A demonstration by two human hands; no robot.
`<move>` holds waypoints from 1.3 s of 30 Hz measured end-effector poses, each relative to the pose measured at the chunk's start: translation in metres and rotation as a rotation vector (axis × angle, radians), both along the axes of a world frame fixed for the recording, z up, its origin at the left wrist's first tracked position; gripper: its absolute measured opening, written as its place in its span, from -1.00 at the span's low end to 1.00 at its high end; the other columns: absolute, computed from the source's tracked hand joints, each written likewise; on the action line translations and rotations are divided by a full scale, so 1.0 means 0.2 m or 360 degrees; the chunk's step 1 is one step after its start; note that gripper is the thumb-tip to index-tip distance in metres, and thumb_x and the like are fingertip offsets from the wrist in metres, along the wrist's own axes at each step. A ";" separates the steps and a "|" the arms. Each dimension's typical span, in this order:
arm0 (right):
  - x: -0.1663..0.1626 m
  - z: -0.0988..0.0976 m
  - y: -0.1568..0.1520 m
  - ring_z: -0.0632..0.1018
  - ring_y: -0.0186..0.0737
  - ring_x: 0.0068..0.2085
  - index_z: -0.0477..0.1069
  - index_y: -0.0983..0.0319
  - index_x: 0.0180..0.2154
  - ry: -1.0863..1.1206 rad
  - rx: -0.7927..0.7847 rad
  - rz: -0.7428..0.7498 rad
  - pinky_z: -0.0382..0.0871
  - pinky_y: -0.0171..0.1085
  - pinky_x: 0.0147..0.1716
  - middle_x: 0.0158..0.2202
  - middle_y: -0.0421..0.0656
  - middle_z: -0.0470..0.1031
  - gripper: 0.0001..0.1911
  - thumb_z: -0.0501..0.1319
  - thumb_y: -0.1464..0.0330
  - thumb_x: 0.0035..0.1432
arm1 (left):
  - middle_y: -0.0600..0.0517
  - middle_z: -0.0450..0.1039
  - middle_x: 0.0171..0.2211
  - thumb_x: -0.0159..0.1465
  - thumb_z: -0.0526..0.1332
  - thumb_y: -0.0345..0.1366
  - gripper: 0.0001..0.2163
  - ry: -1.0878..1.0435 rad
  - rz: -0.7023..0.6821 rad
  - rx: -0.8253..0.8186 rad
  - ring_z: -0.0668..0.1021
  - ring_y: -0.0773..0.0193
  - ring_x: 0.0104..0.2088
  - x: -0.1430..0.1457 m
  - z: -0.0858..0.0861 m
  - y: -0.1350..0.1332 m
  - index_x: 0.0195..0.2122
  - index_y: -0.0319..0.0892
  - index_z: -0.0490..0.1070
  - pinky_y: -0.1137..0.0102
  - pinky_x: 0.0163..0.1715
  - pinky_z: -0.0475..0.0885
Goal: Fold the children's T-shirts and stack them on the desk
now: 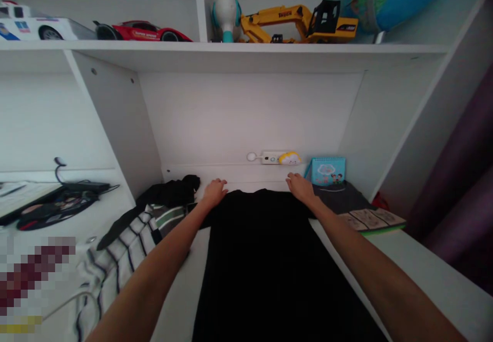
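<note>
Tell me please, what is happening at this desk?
A black garment lies spread flat on the white desk in front of a person. The left hand and the right hand rest palm down on its far edge, one at each corner. Whether the fingers pinch the cloth is unclear. A striped garment lies crumpled at the left, and a blue notebook stands against the back wall.

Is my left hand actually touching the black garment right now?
Touching. The head view shows the left hand lying on the far left corner of the black garment, with no gap between them.
</note>
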State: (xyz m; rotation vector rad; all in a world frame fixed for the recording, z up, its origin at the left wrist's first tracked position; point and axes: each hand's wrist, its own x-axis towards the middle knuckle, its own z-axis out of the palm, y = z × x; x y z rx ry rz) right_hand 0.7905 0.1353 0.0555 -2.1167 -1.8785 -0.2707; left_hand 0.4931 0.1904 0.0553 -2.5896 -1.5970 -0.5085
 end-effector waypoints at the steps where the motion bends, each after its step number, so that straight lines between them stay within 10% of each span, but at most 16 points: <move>1: -0.03 -0.06 -0.01 0.43 -0.11 -0.09 0.29 0.36 -0.06 -0.0001 -0.0018 0.0068 0.25 -0.20 -0.15 -0.11 0.12 0.37 -0.63 -0.17 0.39 0.24 | -0.13 0.36 -0.11 0.21 0.05 -0.25 -0.72 -0.0003 -0.0077 -0.0026 0.40 0.14 -0.10 0.01 -0.06 -0.03 -0.09 -0.20 0.35 0.33 -0.14 0.27; 5: -0.10 -0.29 -0.08 0.29 -0.19 0.07 0.32 0.21 -0.04 -0.0010 -0.0148 0.0400 0.12 -0.20 0.03 0.03 -0.05 0.30 -0.65 -0.08 0.40 0.20 | -0.09 0.19 0.09 0.24 -0.03 -0.05 -0.59 0.0013 -0.0404 -0.0231 0.24 0.08 0.09 0.00 -0.28 -0.15 0.04 -0.10 0.27 0.20 0.04 0.11; 11: 0.06 -0.49 -0.03 -0.01 0.10 0.20 0.00 -0.02 0.17 0.0071 -0.0446 0.0112 -0.04 0.15 0.03 0.23 -0.17 -0.04 -0.38 -0.18 -0.07 0.11 | -0.06 -0.23 0.25 0.06 -0.09 0.27 -0.32 0.0133 -0.0024 -0.0461 -0.18 -0.26 0.19 -0.08 -0.38 -0.20 0.18 0.16 -0.03 -0.23 -0.03 -0.21; 20: 0.08 -0.41 0.04 -0.06 -0.04 0.23 -0.01 0.38 0.18 -0.0033 -0.0239 -0.0042 -0.07 -0.04 0.10 0.23 0.10 -0.11 -0.41 -0.22 0.16 0.23 | -0.02 -0.31 0.26 -0.05 -0.06 0.34 -0.18 0.0133 0.0087 -0.0504 -0.26 -0.35 0.17 -0.09 -0.36 -0.17 0.21 0.13 -0.14 -0.32 -0.09 -0.29; 27: 0.04 -0.49 -0.13 -0.05 -0.04 0.23 -0.10 -0.01 0.20 0.0003 -0.0503 0.0312 -0.05 0.13 0.06 0.25 -0.19 -0.11 -0.44 -0.23 0.03 0.19 | -0.08 -0.35 0.26 -0.11 0.00 0.35 -0.15 0.0176 0.0213 -0.0628 -0.26 -0.42 0.15 -0.17 -0.36 -0.09 0.20 0.17 -0.12 -0.35 -0.14 -0.25; 32: 0.00 -0.28 -0.29 0.29 0.07 0.06 0.17 0.33 0.10 -0.0155 -0.0331 -0.0015 0.18 -0.03 -0.04 0.14 0.14 0.12 -0.53 -0.04 0.29 0.19 | -0.09 -0.13 0.24 0.15 -0.11 0.17 -0.38 0.0205 0.0214 -0.0569 -0.02 -0.25 0.17 -0.30 -0.35 0.03 0.21 0.07 -0.07 -0.16 -0.04 0.02; 36: -0.52 -0.14 -0.71 0.44 -0.21 -0.15 0.32 0.20 -0.05 0.0086 -0.0254 0.0850 0.30 -0.28 -0.15 -0.15 -0.07 0.41 -0.69 0.03 0.34 0.16 | -0.25 0.22 0.05 0.26 -0.03 -0.19 -0.59 0.0216 0.0354 -0.0365 0.22 0.02 0.10 -0.37 -0.33 0.10 0.07 -0.29 0.22 0.22 0.04 0.13; 39: -1.00 -0.33 -1.02 0.47 -0.28 -0.32 0.33 0.08 -0.11 0.0137 -0.0167 0.1522 0.35 -0.40 -0.45 -0.31 -0.23 0.44 -0.69 0.14 0.22 0.06 | -0.30 0.29 -0.04 0.21 0.06 -0.27 -0.69 0.0201 0.0416 -0.0358 0.31 -0.01 0.03 -0.39 -0.30 0.12 -0.10 -0.34 0.35 0.25 -0.02 0.20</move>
